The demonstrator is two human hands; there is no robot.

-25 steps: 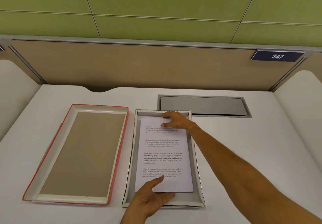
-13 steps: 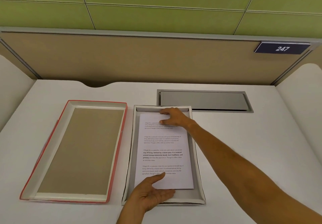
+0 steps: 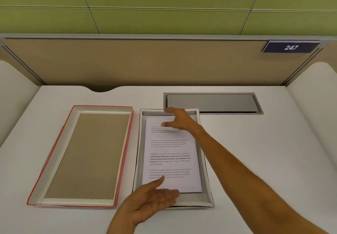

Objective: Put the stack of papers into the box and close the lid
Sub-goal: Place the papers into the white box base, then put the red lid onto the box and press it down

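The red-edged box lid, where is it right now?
In the head view, the red-edged cardboard lid lies upside down on the white desk, directly left of the open grey box holding the printed papers.

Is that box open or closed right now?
Open. The red-edged lid lies upside down on the desk beside the box, and the papers show inside.

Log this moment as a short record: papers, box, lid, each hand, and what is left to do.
papers: stack lies flat inside the box, printed side up
box: open white tray at mid-desk
lid: red-edged, inside up, on the desk left of the box, apart from it
left hand: open at the stack's near edge, thumb over the sheet
right hand: open, fingers spread over the stack's far end
desk: white
left to do: put the lid on
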